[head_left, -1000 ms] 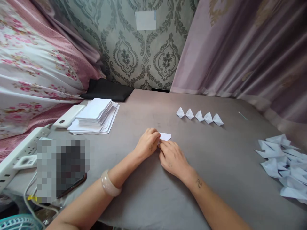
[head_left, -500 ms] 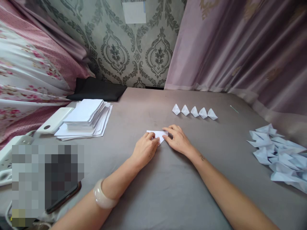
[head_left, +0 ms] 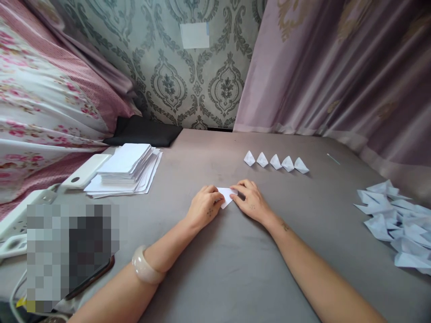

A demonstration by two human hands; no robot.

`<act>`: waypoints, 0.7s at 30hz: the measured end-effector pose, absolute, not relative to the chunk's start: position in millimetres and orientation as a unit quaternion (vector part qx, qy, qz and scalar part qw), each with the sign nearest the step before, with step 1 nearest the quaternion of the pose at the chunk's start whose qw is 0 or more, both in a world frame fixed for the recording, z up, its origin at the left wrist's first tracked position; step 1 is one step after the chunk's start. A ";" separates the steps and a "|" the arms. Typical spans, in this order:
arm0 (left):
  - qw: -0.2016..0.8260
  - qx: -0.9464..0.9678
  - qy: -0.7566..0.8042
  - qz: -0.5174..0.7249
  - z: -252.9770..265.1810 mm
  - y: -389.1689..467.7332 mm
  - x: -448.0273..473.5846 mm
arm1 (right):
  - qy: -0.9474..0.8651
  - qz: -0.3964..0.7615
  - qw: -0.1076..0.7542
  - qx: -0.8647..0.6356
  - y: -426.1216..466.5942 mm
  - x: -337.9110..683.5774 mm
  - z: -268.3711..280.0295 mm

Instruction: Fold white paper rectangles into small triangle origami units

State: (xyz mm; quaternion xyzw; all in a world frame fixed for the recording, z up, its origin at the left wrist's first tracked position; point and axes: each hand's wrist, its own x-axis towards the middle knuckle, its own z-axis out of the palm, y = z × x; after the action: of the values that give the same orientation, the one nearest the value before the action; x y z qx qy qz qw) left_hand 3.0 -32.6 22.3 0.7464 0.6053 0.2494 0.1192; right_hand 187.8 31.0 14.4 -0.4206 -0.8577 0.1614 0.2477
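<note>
A small folded piece of white paper (head_left: 226,195) lies on the grey tabletop between my hands, its outline a downward-pointing triangle. My left hand (head_left: 207,204) grips its left side, fingers curled over the edge. At the right corner, my right hand (head_left: 251,199) pinches the paper between thumb and forefinger. Behind the hands, several folded paper shapes (head_left: 275,162) with pointed tops stand in a row. More folded papers (head_left: 392,220) lie heaped at the right edge.
A stack of white paper sheets (head_left: 124,159) sits on the left, beside a white box-shaped device (head_left: 85,171). A black folded cloth (head_left: 144,131) rests behind it. A power strip (head_left: 25,213) and a partly blurred phone (head_left: 94,278) lie front left. A thin stick (head_left: 333,159) is back right.
My left hand's fingers have shifted at the paper's left side, covering that corner. My right hand stays at the right corner. The whole view has shifted slightly.
</note>
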 end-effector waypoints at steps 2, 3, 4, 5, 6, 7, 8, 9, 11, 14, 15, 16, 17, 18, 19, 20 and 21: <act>0.129 0.746 0.603 0.253 22.8 -32.2 2.5 | -0.866 0.147 0.250 -0.407 30.0 189.4 14.5; 0.134 0.745 0.602 0.253 23.2 -32.3 2.4 | -0.871 0.139 0.250 -0.400 29.4 190.3 14.9; 0.138 0.745 0.602 0.254 23.7 -32.6 2.4 | -0.875 0.130 0.250 -0.395 28.8 191.2 15.5; 0.141 0.744 0.602 0.254 24.1 -32.8 2.5 | -0.878 0.123 0.248 -0.390 28.0 192.1 16.3; 0.142 0.744 0.602 0.254 24.2 -33.0 2.5 | -0.882 0.116 0.246 -0.385 27.3 192.8 17.3; 0.141 0.744 0.602 0.254 24.1 -33.0 2.5 | -0.885 0.110 0.243 -0.381 26.5 193.5 18.3; 0.140 0.745 0.601 0.254 23.8 -33.0 2.4 | -0.888 0.104 0.239 -0.378 25.7 194.0 19.3; 0.137 0.746 0.600 0.254 23.2 -32.7 2.3 | -0.890 0.100 0.236 -0.376 25.0 194.3 20.3; 0.131 0.751 0.595 0.254 21.8 -31.8 1.7 | -0.893 0.094 0.233 -0.373 24.0 194.3 21.6; 0.125 0.758 0.585 0.258 20.2 -30.2 1.1 | -0.887 0.104 0.244 -0.378 25.2 191.9 21.1; 0.124 0.760 0.584 0.259 20.2 -29.7 1.0 | -0.881 0.113 0.251 -0.385 26.4 190.6 20.2; 0.124 0.759 0.585 0.259 20.4 -29.4 1.0 | -0.874 0.124 0.258 -0.392 28.0 189.3 19.1; 0.125 0.755 0.589 0.260 20.8 -29.1 1.0 | -0.867 0.133 0.267 -0.400 29.7 188.0 17.8; 0.126 0.750 0.594 0.261 21.4 -28.8 0.9 | -0.861 0.140 0.275 -0.405 31.2 187.0 16.6; 0.128 0.744 0.601 0.262 22.0 -28.5 0.7 | -0.857 0.143 0.283 -0.406 32.4 186.3 15.6; 0.130 0.738 0.608 0.263 22.4 -28.2 0.4 | -0.856 0.143 0.290 -0.402 33.2 185.9 14.9; 0.131 0.732 0.614 0.265 22.6 -27.9 0.0 | -0.858 0.143 0.296 -0.395 33.3 186.0 14.6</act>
State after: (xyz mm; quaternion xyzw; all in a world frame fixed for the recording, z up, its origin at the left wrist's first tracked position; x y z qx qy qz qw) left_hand 0.0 -27.9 22.6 0.7318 0.6140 0.2650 0.1308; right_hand 186.0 33.3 14.6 -0.3952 -0.8577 0.1433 0.2959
